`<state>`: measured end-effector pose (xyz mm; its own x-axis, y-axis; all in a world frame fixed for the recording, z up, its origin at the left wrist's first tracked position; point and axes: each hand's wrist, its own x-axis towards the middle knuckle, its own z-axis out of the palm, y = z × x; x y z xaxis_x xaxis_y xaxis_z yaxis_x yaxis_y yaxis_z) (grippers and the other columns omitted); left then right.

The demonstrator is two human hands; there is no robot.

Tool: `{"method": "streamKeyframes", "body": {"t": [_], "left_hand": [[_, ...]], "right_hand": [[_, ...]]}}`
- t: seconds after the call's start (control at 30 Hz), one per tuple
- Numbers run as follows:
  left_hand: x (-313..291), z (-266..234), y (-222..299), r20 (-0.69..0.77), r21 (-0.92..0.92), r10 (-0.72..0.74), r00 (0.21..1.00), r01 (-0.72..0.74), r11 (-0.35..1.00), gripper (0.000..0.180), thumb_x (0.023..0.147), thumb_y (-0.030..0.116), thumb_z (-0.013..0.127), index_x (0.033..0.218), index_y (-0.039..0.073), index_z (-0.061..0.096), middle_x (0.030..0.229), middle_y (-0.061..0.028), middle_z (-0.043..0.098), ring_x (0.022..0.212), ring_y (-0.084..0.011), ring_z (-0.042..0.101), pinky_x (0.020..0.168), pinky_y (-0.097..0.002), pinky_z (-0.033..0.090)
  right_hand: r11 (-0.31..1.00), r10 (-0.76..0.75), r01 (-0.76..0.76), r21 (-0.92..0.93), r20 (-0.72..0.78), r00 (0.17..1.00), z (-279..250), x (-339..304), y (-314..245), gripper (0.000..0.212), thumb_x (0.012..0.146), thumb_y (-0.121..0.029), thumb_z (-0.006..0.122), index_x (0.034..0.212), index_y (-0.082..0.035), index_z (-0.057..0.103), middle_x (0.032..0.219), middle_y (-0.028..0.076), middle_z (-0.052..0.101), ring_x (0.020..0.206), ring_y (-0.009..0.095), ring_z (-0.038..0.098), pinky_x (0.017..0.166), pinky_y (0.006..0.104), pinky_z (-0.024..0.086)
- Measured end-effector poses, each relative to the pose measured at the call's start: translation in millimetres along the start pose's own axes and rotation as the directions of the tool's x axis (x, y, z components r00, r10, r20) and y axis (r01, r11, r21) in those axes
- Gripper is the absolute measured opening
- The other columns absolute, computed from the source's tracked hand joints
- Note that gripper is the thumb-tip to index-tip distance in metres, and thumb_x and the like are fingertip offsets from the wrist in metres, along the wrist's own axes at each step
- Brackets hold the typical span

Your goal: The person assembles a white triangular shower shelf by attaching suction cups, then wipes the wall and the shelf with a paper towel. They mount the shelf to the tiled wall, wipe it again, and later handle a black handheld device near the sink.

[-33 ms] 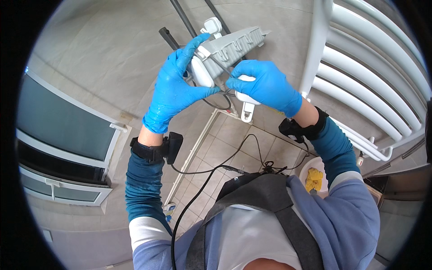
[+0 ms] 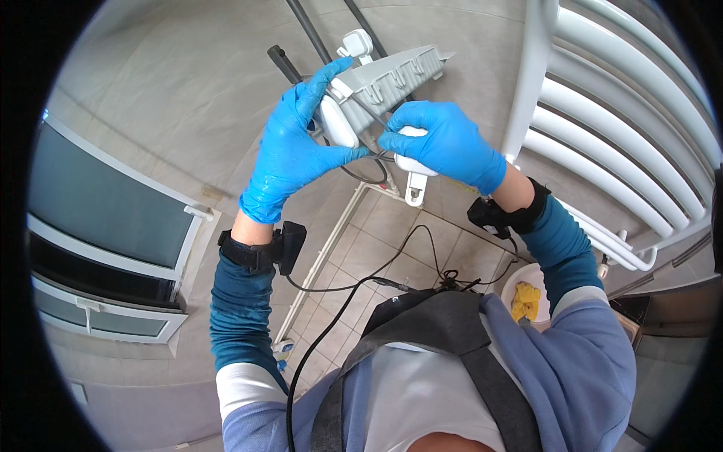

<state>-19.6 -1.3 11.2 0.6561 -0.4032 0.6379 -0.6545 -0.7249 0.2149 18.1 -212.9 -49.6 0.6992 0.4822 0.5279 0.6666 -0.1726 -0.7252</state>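
Two gloved hands (image 2: 294, 143) (image 2: 448, 143) holding white parts (image 2: 338, 124) (image 2: 416, 164), tiled floor (image 2: 376, 226), grey wall (image 2: 188, 75) (radiator (image 2: 529, 83) right)

We look from the head, through the left of two fisheye lenses, steeply down over our chest (image 2: 425, 395) at the lower edge. Our left hand (image 2: 294, 143) and right hand (image 2: 449, 147) are near, at upper centre; the tiled floor (image 2: 389, 226) lies farther off, mid-frame. The radiator (image 2: 591, 113) bows toward the rim at upper right.
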Motion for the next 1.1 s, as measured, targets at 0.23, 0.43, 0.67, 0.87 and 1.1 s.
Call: {"method": "streamKeyframes", "body": {"t": [0.23, 0.43, 0.67, 0.87, 1.1], "left_hand": [[-12.9, -4.4, -0.9, -0.004, -0.145, -0.159, 0.987, 0.157, 0.977, 0.088, 0.054, 0.018, 0.089, 0.133, 0.018, 0.051, 0.125, -0.0019, 0.059, 0.107, -0.0161, 0.055, 0.079, -0.0290, 0.049], [-18.0, -3.5, 0.0, -0.013, -0.073, -0.072, 0.997, 0.071, 0.995, 0.082, 0.054, 0.018, 0.089, 0.128, 0.017, 0.055, 0.123, -0.0025, 0.059, 0.109, -0.0177, 0.055, 0.079, -0.0286, 0.048], [-17.0, -8.9, 2.5, 0.032, -0.073, -0.085, 0.996, 0.087, 0.994, 0.071, 0.055, 0.015, 0.086, 0.120, 0.018, 0.060, 0.106, -0.0050, 0.058, 0.099, -0.0242, 0.058, 0.088, -0.0356, 0.049], [-17.9, -9.8, 1.1, 0.071, -0.017, -0.086, 0.994, 0.088, 0.996, 0.069, 0.058, 0.015, 0.084, 0.122, 0.015, 0.058, 0.109, -0.0036, 0.059, 0.100, -0.0199, 0.057, 0.083, -0.0321, 0.049], [-22.7, -10.6, 1.2, 0.060, -0.089, -0.152, 0.987, 0.157, 0.984, 0.071, 0.058, 0.013, 0.084, 0.123, 0.014, 0.057, 0.115, -0.0028, 0.058, 0.102, -0.0182, 0.056, 0.083, -0.0312, 0.048]], "right_hand": [[1.000, -0.014, 0.014, 0.000, 0.086, 0.996, -12.2, 6.7, -3.3, 0.022, 0.075, -0.028, 0.073, 0.081, -0.008, 0.071, 0.076, 0.010, 0.066, 0.065, 0.023, 0.062, 0.063, 0.0308, 0.050], [0.991, -0.101, 0.111, -0.080, 0.116, 0.988, -1.4, 0.3, -2.0, 0.023, 0.076, -0.029, 0.071, 0.084, -0.008, 0.068, 0.074, 0.011, 0.065, 0.066, 0.028, 0.062, 0.062, 0.0351, 0.050], [0.979, -0.083, 0.115, -0.171, 0.186, 0.979, -1.0, -9.6, 0.1, 0.021, 0.080, -0.027, 0.071, 0.087, -0.007, 0.066, 0.081, 0.009, 0.064, 0.072, 0.023, 0.063, 0.067, 0.0327, 0.049], [1.000, -0.020, 0.020, 0.000, 0.149, 0.989, -2.3, -15.5, 12.1, 0.023, 0.084, -0.027, 0.068, 0.097, -0.009, 0.068, 0.089, 0.008, 0.066, 0.083, 0.018, 0.063, 0.076, 0.0306, 0.050], [0.526, 0.389, -0.413, 0.743, 0.221, 0.894, -35.8, -13.7, 32.8, 0.036, 0.092, -0.027, 0.058, 0.112, 0.002, 0.062, 0.106, 0.010, 0.065, 0.093, 0.016, 0.063, 0.086, 0.0275, 0.050]]}}
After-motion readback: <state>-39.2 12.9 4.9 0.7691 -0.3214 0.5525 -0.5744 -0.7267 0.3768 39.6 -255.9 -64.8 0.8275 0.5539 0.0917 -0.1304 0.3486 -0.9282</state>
